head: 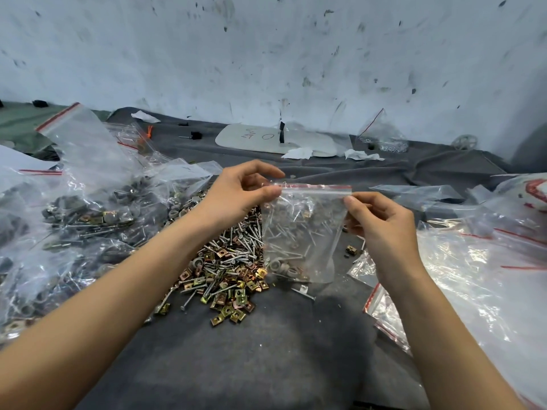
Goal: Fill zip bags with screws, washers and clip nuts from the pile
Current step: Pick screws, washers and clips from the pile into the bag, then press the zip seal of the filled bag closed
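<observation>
A clear zip bag (302, 232) with a red strip along its top hangs upright above the grey cloth. Screws and grey washers lie in its lower part. My left hand (236, 196) pinches the bag's top left corner between thumb and fingers. My right hand (381, 223) pinches the top right corner. Just left of and behind the bag lies the loose pile (225, 270) of screws, washers and brass-coloured clip nuts.
A heap of filled zip bags (88, 208) covers the left side. Empty zip bags (479, 270) with red strips spread over the right. A white board (275, 140), scraps of paper and a small bag (381, 137) lie by the back wall.
</observation>
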Motion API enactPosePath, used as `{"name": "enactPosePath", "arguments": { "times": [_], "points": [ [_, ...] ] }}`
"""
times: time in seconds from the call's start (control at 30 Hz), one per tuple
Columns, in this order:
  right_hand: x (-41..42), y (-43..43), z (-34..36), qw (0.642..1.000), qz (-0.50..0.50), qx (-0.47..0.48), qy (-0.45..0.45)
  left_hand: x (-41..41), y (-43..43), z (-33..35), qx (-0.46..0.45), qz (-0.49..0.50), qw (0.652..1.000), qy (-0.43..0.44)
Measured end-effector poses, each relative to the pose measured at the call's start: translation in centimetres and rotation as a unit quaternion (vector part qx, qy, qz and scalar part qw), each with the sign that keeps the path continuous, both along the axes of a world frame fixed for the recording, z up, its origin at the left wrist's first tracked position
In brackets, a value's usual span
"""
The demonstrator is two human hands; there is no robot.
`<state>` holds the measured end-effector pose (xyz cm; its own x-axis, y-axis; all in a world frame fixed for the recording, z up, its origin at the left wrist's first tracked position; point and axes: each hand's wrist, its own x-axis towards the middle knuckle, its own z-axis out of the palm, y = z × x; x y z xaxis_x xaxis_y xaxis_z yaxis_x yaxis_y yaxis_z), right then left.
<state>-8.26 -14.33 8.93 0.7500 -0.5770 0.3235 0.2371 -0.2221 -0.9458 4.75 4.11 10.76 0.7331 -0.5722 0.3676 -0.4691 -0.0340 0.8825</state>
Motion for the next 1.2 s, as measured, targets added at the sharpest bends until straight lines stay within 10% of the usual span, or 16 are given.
{"name": "enactPosePath", "arguments": {
  "times": [0.57, 1.2],
  "points": [
    [-0.1, 0.1, 0.6, 0.991, -0.008, 0.118, -0.069, -1.5, -2.4, -3.2, -0.108, -0.032, 0.979, 0.171],
    [1.0, 0.2, 0.7, 0.994, 0.002, 0.101, -0.033, 0.1, -3.2, -4.6, -0.189, -0.029, 0.967, 0.171]
  ]
}}
